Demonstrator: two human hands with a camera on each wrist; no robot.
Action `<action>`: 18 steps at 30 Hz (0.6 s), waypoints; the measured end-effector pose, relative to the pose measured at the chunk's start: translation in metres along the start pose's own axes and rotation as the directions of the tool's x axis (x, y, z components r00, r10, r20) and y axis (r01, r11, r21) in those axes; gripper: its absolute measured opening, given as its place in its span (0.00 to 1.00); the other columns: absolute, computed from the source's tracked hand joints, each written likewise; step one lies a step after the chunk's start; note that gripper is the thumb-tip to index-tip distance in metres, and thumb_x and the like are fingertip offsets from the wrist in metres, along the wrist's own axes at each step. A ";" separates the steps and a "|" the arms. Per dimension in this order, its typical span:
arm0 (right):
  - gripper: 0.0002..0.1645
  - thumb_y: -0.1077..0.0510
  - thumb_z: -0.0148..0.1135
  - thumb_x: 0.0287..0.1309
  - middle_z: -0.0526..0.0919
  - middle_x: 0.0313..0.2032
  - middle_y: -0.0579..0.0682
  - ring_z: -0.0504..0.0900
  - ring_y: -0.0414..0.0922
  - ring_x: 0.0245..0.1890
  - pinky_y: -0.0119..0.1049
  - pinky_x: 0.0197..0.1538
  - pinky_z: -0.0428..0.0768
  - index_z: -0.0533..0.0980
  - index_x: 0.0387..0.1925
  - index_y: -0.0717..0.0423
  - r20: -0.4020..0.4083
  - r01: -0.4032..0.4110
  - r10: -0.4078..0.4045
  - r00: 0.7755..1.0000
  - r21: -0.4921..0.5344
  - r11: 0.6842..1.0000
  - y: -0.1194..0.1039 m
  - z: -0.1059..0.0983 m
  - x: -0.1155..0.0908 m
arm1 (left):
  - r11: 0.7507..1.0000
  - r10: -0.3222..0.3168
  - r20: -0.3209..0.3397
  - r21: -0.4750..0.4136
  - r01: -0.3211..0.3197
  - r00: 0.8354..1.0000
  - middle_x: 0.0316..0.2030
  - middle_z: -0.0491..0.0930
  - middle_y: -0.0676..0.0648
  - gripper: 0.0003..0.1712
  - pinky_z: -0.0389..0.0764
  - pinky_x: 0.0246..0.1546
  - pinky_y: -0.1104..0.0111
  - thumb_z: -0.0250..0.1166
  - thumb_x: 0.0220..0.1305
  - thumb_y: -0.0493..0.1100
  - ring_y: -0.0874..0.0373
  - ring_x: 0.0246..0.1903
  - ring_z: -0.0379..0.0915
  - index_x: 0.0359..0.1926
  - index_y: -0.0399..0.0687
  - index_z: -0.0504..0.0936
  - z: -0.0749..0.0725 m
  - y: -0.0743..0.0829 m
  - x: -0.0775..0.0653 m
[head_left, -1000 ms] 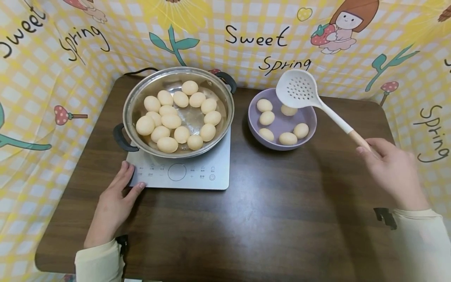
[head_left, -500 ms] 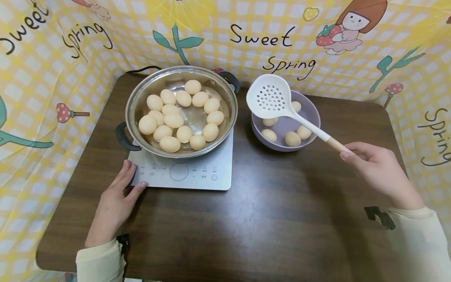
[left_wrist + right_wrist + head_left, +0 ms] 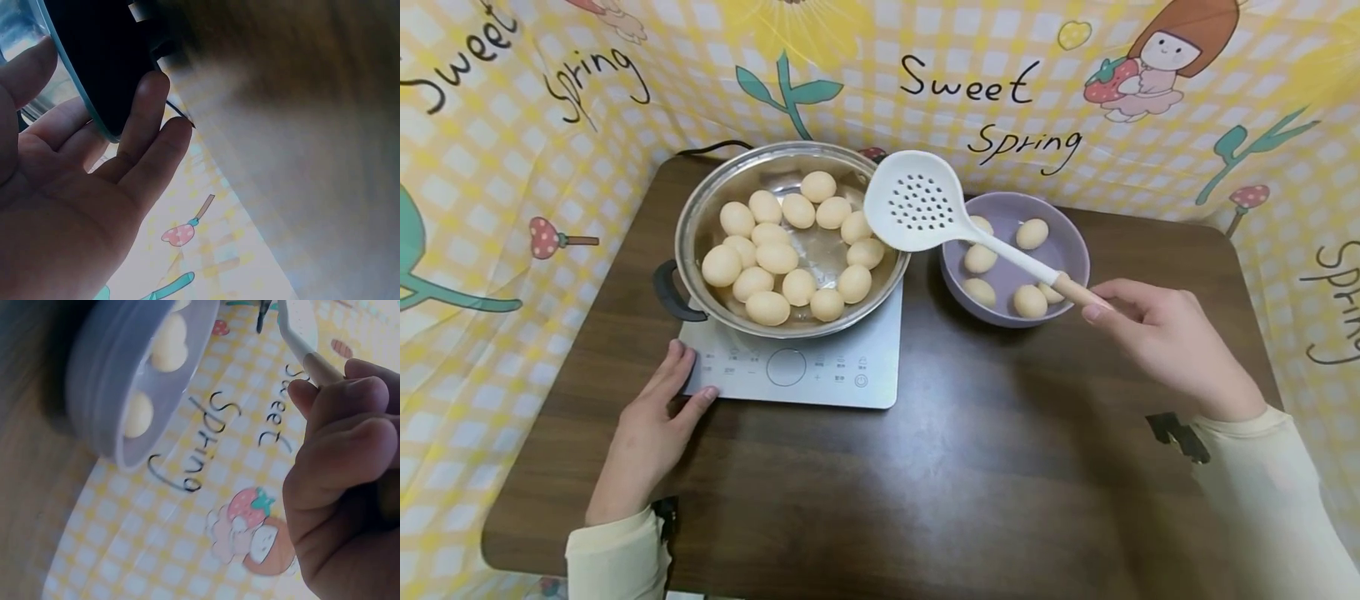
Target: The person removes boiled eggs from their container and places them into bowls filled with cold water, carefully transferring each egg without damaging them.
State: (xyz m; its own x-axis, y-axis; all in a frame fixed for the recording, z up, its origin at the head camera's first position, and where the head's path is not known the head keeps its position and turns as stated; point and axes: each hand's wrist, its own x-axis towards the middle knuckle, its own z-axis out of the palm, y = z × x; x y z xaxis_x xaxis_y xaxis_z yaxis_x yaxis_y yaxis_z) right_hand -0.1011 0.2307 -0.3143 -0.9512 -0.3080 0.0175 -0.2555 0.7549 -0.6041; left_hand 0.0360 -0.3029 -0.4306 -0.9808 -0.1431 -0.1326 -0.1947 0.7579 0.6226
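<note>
In the head view my right hand (image 3: 1168, 342) grips the wooden handle of a white slotted ladle (image 3: 917, 200). The ladle's perforated head, with nothing in it, hangs over the right rim of a steel pot (image 3: 696, 304) and hides that pot handle. Several eggs (image 3: 777, 257) lie in shallow liquid inside the pot. Below the ladle's handle stands a purple bowl (image 3: 1060, 221) holding several more eggs (image 3: 1031, 301). My left hand (image 3: 647, 433) rests at the front left corner of an induction cooker (image 3: 865, 367), fingers fairly straight; the left wrist view shows fingers (image 3: 147, 106) by its dark underside.
Under the pot sits the cooker, on a dark wooden table (image 3: 970, 500). A black power cord (image 3: 715, 147) runs behind the pot. Yellow checked cloth (image 3: 865, 108) with printed figures surrounds the table's back and sides. The pot's left handle (image 3: 672, 292) sticks out near my left hand.
My right hand has carried the slotted ladle leftward, its head passing from above the purple bowl to above the pot's right rim. My left hand stays at the cooker's corner.
</note>
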 end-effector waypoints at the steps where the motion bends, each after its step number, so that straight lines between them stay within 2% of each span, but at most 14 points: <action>1: 0.09 0.51 0.66 0.68 0.65 0.13 0.44 0.60 0.40 0.14 0.36 0.17 0.59 0.84 0.46 0.46 -0.005 0.013 -0.013 1.000 -0.007 1.000 -0.003 0.001 0.003 | 1.000 0.002 -0.001 0.001 -0.002 1.000 0.79 0.42 0.49 0.40 0.51 0.70 0.39 0.56 0.77 0.56 0.41 0.76 0.43 0.78 0.44 0.54 0.000 0.000 0.000; 5: 0.09 0.52 0.68 0.66 0.69 0.16 0.43 0.63 0.40 0.17 0.34 0.21 0.62 0.85 0.47 0.46 0.007 0.083 -0.083 0.997 -0.044 0.996 -0.017 0.006 0.012 | 1.000 0.002 -0.005 -0.002 -0.002 1.000 0.79 0.43 0.50 0.40 0.51 0.70 0.39 0.56 0.76 0.57 0.41 0.76 0.43 0.78 0.44 0.54 0.000 -0.001 0.000; 8: 0.09 0.52 0.69 0.66 0.68 0.14 0.40 0.62 0.38 0.15 0.34 0.20 0.62 0.85 0.46 0.44 0.020 0.140 -0.138 0.990 -0.093 0.986 -0.028 0.009 0.017 | 1.000 -0.003 0.000 -0.005 0.003 1.000 0.79 0.42 0.51 0.40 0.51 0.69 0.39 0.55 0.76 0.58 0.41 0.76 0.43 0.79 0.45 0.54 0.000 -0.002 -0.001; 11: 0.08 0.53 0.70 0.64 0.66 0.13 0.36 0.62 0.37 0.13 0.33 0.20 0.63 0.85 0.45 0.43 0.028 0.222 -0.221 0.975 -0.151 0.963 -0.038 0.012 0.023 | 1.000 -0.010 0.006 -0.005 0.010 1.000 0.79 0.41 0.51 0.40 0.51 0.69 0.38 0.55 0.77 0.58 0.41 0.76 0.42 0.79 0.46 0.53 0.000 -0.002 -0.002; 14: 0.08 0.56 0.72 0.61 0.68 0.13 0.32 0.63 0.36 0.13 0.33 0.20 0.64 0.85 0.42 0.43 0.016 0.310 -0.313 0.950 -0.194 0.931 -0.046 0.016 0.028 | 1.000 -0.013 0.007 -0.002 0.013 1.000 0.79 0.41 0.51 0.40 0.51 0.69 0.38 0.55 0.77 0.58 0.41 0.76 0.42 0.79 0.47 0.53 -0.001 -0.001 -0.002; 18: 0.10 0.59 0.75 0.55 0.68 0.14 0.30 0.64 0.35 0.13 0.35 0.20 0.64 0.85 0.40 0.45 -0.031 0.423 -0.443 0.896 -0.243 0.873 -0.052 0.020 0.032 | 1.000 -0.007 0.006 -0.001 0.007 1.000 0.79 0.42 0.49 0.40 0.51 0.69 0.38 0.56 0.76 0.58 0.41 0.76 0.43 0.79 0.46 0.53 -0.002 -0.001 -0.002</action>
State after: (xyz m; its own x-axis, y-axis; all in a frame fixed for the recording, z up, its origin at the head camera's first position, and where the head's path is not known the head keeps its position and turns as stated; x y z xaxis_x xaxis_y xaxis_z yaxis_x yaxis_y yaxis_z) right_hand -0.1144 0.1696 -0.2983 -0.7446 -0.5923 0.3078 -0.6674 0.6694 -0.3263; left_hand 0.0377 -0.3047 -0.4292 -0.9794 -0.1443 -0.1414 -0.2013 0.7563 0.6225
